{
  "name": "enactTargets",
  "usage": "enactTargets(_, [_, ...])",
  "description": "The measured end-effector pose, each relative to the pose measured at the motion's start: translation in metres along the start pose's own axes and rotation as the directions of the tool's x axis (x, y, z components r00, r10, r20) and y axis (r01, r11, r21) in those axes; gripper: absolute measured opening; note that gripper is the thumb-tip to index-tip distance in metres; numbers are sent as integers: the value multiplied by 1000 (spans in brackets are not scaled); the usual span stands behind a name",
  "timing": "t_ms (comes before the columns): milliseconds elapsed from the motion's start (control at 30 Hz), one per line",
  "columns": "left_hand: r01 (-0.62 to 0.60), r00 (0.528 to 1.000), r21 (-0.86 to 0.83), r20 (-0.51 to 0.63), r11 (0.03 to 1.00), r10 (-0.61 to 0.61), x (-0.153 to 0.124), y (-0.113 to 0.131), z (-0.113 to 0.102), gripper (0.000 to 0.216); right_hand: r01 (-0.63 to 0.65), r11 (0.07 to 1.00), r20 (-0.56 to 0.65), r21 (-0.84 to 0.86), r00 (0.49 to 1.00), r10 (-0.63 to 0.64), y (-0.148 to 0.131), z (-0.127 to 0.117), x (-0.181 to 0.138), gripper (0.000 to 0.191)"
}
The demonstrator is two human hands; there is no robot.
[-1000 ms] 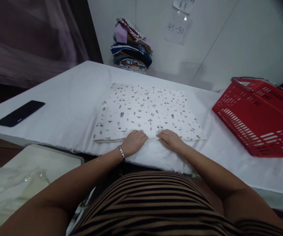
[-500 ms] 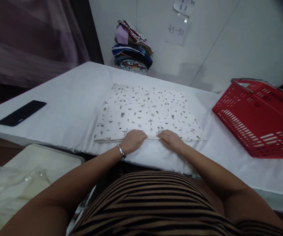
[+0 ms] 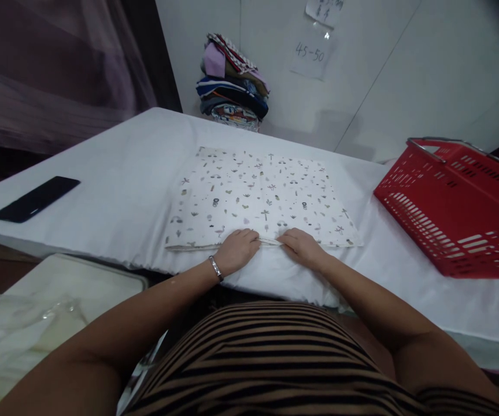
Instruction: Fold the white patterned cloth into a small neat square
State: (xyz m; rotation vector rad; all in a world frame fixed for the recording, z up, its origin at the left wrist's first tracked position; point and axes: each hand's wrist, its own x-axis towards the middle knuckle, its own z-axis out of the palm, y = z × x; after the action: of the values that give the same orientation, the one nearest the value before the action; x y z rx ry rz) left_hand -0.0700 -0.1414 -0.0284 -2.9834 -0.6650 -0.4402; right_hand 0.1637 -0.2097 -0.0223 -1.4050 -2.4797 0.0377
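A white cloth [image 3: 253, 193] printed with small palms, rainbows and flamingos lies folded flat in layers on the white-covered table [image 3: 119, 156]. Both hands grip its near edge around the middle, a short gap apart. My left hand [image 3: 237, 251], with a metal band on its wrist, has its fingers closed over the edge. To the right, my right hand [image 3: 302, 247] pinches the same edge. Between the hands the layered edge is slightly raised. The thumbs are mostly hidden.
A red plastic basket [image 3: 448, 214] with metal handles stands at the right of the table. A black phone [image 3: 36, 199] lies at the left. Folded clothes [image 3: 234, 84] are stacked behind the table by the wall. A pale padded surface [image 3: 88, 274] sits low at the left.
The hands keep their place on the cloth's near edge. Between them, the edge looks slightly more lifted and creased than before.
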Motion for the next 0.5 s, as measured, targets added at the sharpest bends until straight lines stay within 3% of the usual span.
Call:
enactTargets(200, [-71,997,110,18,991,70,4,1,1,17,9,1000,-9,-9,1000,-9,0,1,-1,23])
enactTargets(500, [-100,992,72,-69,992,105,-6,1,1,12,57,991,-5,-119,998,-58,-1,4,-2,25])
